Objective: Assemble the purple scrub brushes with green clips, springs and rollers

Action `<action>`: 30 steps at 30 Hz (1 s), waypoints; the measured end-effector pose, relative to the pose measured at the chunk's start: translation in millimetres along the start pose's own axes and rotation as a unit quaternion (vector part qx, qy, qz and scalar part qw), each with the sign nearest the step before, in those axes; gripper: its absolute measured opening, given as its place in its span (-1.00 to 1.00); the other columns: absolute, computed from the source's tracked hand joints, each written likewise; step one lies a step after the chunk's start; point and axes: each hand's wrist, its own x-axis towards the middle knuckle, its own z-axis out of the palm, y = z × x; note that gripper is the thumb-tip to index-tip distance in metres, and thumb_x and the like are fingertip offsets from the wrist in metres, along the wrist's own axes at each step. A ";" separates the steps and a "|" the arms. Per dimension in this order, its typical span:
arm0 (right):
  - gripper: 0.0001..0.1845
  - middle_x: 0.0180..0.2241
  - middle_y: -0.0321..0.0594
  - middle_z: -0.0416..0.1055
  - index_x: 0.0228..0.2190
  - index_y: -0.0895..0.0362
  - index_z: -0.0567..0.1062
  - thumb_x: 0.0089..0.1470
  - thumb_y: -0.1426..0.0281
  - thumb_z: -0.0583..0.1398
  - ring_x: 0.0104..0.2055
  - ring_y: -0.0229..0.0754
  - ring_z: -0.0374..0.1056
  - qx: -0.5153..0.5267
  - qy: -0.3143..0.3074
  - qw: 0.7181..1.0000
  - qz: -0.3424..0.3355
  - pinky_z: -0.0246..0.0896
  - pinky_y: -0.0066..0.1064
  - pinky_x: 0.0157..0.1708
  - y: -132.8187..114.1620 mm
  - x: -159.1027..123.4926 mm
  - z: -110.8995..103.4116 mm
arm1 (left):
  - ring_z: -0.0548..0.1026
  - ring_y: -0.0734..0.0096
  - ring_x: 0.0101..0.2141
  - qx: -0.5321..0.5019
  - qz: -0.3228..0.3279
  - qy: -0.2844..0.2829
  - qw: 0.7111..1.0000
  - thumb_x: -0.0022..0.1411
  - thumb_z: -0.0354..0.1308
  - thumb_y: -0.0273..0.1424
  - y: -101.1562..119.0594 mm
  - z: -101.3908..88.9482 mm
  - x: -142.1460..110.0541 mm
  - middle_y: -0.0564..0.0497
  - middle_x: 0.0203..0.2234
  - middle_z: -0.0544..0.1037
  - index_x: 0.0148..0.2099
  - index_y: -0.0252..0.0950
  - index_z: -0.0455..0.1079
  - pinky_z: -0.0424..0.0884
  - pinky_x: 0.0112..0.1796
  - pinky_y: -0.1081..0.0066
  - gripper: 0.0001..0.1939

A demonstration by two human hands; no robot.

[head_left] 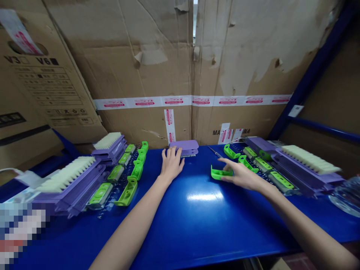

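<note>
My left hand [172, 164] reaches toward the back of the blue table, fingers stretched and apart. Its fingertips overlap the left edge of a flat purple plastic part [187, 145]; whether they press on it I cannot tell. A bright green plastic bracket [216, 173] with a raised end is pinched between the thumb and fingers of my right hand [239, 173]. Just beyond that hand lies a thin pointed metal tool [215, 152]. More green brackets [231, 152] lie behind and beside the right hand.
At left stand purple housings with pale bristle strips [67, 174], green-topped clear modules [100, 195] and a row of green brackets [126, 193]. Similar purple housings [303, 168] and modules [281, 180] sit at right. Cardboard [146, 78] walls the back of the blue table [180, 225].
</note>
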 end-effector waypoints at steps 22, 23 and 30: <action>-0.22 -0.40 -0.29 0.39 0.06 0.14 0.24 -0.19 0.18 0.33 -0.44 -0.26 0.38 0.499 0.200 0.831 0.145 0.32 -0.49 -0.53 -38.8 92.1 29.9 | 0.29 0.01 0.03 0.003 -0.005 0.009 1.000 0.25 -0.03 -0.32 -0.8 0.5 -0.5 -0.28 0.00 0.36 0.08 -0.38 0.28 0.12 0.07 0.00 -0.60; -0.24 -0.42 -0.31 0.38 0.04 0.13 0.25 -0.18 0.18 0.33 -0.44 -0.27 0.36 0.511 0.202 0.822 0.149 0.32 -0.49 -0.53 -37.7 92.2 30.3 | 0.29 0.00 0.03 0.004 -0.004 0.010 1.000 0.25 -0.03 -0.32 -0.9 0.8 -0.3 -0.28 0.00 0.36 0.08 -0.39 0.28 0.12 0.06 0.00 -0.60; -0.36 -0.45 -0.31 0.37 0.01 0.12 0.27 -0.09 0.22 0.29 -0.56 -0.30 0.31 0.518 0.202 0.806 0.203 0.29 -0.49 -0.66 -38.5 91.7 39.8 | 0.30 -0.01 0.01 -0.002 0.006 0.024 1.000 0.24 -0.01 -0.32 -1.3 2.6 0.4 -0.29 -0.02 0.37 0.05 -0.40 0.29 0.13 0.06 -0.02 -0.62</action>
